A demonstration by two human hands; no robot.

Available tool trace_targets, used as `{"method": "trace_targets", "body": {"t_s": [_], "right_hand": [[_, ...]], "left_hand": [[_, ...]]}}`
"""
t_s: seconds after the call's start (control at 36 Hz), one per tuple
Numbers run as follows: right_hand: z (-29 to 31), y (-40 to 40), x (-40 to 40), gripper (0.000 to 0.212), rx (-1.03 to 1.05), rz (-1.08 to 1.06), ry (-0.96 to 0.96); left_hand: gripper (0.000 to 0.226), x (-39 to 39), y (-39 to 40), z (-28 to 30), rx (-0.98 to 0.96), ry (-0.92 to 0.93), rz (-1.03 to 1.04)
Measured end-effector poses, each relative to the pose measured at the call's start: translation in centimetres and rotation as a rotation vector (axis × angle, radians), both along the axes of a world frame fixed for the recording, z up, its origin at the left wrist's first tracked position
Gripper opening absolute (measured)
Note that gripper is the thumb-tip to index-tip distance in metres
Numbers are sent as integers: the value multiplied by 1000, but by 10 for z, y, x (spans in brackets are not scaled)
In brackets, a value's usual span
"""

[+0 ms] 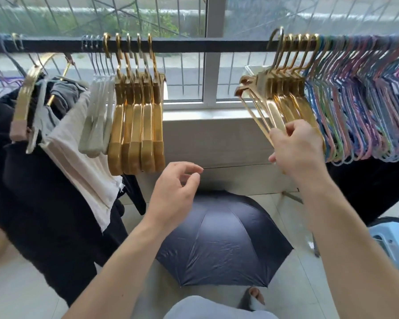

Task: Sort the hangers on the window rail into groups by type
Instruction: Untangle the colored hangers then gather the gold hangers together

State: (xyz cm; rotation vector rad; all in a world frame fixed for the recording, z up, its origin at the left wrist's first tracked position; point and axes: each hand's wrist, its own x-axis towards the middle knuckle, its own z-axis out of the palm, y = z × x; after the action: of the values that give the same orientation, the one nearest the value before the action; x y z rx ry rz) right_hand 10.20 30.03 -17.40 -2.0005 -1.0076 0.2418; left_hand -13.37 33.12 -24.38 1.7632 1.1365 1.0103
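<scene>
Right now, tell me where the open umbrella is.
Head view, bottom centre: the umbrella lies open on the floor below the window rail, between the person's forearms.

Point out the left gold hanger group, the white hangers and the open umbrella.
left gold hanger group (137,125): head view, on the middle hanger's shoulder.
white hangers (97,116): head view, on one hanger's arm.
open umbrella (221,238): head view, on its dark canopy.

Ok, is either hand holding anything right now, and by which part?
The right hand pinches the lower ends of the right gold hangers, which hang on the rail. The left hand holds nothing.
</scene>
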Motion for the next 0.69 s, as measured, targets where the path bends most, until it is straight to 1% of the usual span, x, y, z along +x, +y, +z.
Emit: {"method": "trace_targets", "body": {"t_s": [0.17,0.28,0.5,0.61,0.69], "right_hand": [[20,19,7,16,-5,-45,-66],[34,30,9,23,-63,-40,-160],[25,39,15,26,-165,-46,-155],[15,42,12,26,-178,-42,-128],[11,42,12,21,-188,-14,-151]], "left_hand": [[18,3,-2,-5,-27,8,0],[18,4,-2,-5,-25,-2,-1],[19,-5,-1,-8,-38,-7,24],[20,-5,0,-12,-62,-13,28],[20,-4,0,-14,-71,-1,25]]}}
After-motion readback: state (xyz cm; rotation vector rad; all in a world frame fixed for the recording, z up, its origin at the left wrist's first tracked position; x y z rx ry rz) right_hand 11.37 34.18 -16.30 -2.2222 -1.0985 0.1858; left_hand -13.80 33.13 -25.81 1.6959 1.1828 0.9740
